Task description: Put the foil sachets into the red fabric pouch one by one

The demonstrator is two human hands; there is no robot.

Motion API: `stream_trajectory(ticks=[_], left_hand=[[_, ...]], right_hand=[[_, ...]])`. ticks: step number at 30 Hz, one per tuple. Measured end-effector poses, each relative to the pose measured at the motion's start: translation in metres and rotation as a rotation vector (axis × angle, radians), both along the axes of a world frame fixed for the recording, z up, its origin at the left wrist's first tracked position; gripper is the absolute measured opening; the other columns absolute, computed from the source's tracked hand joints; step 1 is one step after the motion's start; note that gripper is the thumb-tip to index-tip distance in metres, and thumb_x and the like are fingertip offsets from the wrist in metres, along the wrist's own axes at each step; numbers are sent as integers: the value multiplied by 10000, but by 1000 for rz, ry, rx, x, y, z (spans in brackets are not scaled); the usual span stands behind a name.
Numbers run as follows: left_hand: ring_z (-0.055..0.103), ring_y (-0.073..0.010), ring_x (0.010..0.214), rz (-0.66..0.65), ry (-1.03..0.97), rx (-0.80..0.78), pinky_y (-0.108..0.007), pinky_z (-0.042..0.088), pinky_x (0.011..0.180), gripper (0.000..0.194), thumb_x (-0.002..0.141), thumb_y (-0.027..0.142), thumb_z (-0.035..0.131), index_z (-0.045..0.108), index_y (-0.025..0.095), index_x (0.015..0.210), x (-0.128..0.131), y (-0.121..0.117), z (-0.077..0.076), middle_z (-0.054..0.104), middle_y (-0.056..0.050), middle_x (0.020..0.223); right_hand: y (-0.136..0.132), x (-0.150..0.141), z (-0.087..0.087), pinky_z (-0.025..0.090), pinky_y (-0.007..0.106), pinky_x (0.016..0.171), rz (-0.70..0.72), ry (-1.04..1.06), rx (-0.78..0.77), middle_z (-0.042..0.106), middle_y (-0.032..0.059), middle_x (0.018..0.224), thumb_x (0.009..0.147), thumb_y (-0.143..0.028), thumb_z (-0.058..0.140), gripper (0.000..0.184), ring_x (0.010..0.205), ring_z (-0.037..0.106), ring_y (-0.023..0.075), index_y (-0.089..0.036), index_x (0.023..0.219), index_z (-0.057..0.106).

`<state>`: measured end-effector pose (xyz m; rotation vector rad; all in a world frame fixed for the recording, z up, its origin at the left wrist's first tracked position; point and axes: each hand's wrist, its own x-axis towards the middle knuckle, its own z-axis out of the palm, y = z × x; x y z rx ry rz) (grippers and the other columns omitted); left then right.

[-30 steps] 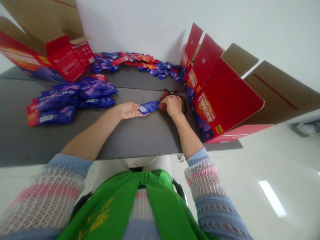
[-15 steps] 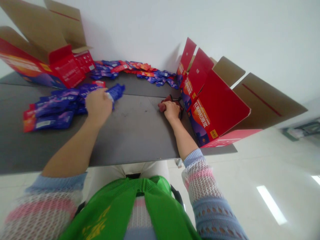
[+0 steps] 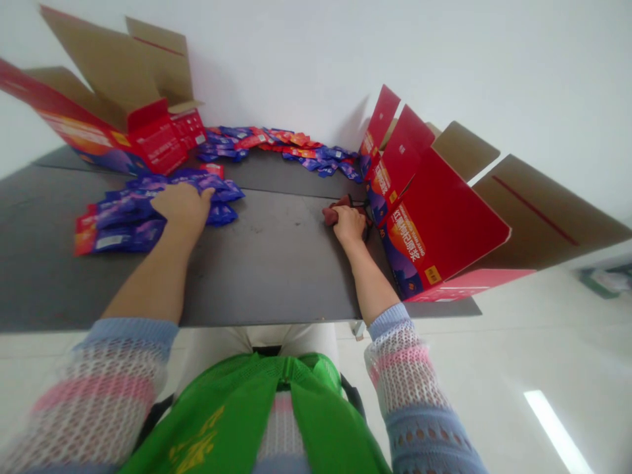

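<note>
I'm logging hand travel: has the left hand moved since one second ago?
Yes. Against the table, the left hand has moved left, to the nearer packet pile.

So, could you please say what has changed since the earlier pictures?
The left hand moved left, away from the right hand, onto the packet pile; whether it released its blue packet is hidden. The right hand stays on the reddish-brown object; the cartons stayed put.

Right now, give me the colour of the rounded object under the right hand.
The rounded object is reddish-brown, best seen in the head view.
</note>
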<state>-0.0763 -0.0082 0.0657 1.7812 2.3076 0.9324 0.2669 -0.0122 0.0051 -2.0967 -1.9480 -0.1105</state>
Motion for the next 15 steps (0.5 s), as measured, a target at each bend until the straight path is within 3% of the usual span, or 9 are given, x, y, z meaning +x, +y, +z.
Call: stream_trajectory(ticks=[5, 10, 12, 15], left_hand=[[618, -289, 994, -52, 19, -47, -436, 433, 910, 370, 883, 324, 525, 687, 68, 1095, -3, 4, -6, 731, -131, 894], [638, -382, 1000, 236, 222, 27, -504, 458, 826, 425, 911, 282, 447, 710, 30, 1130, 1, 12, -14, 717, -250, 1045], [657, -399, 944, 189, 304, 53, -479, 456, 766, 449, 932, 303, 403, 729, 52, 1113, 14, 8, -16, 718, -254, 1015], [655, -367, 890, -12, 369, 83, -415, 420, 726, 486, 970, 360, 334, 727, 97, 1083, 38, -1, -24, 715, -224, 975]], right_hand=[[3, 0, -3, 399, 426, 929, 4, 38, 1, 674, 84, 1309, 943, -138, 462, 386, 1170, 569, 279, -252, 1242, 678], [4, -2, -5, 402, 422, 919, -28, 67, 0, 685, 87, 1278, 964, -158, 443, 367, 1167, 574, 281, -254, 1230, 679], [2, -3, -4, 400, 417, 924, -31, 79, -14, 677, 98, 1287, 967, -160, 442, 375, 1170, 572, 276, -254, 1247, 673], [-1, -7, -3, 399, 417, 937, -36, 92, -32, 670, 100, 1295, 964, -170, 457, 372, 1178, 563, 274, -261, 1251, 675]])
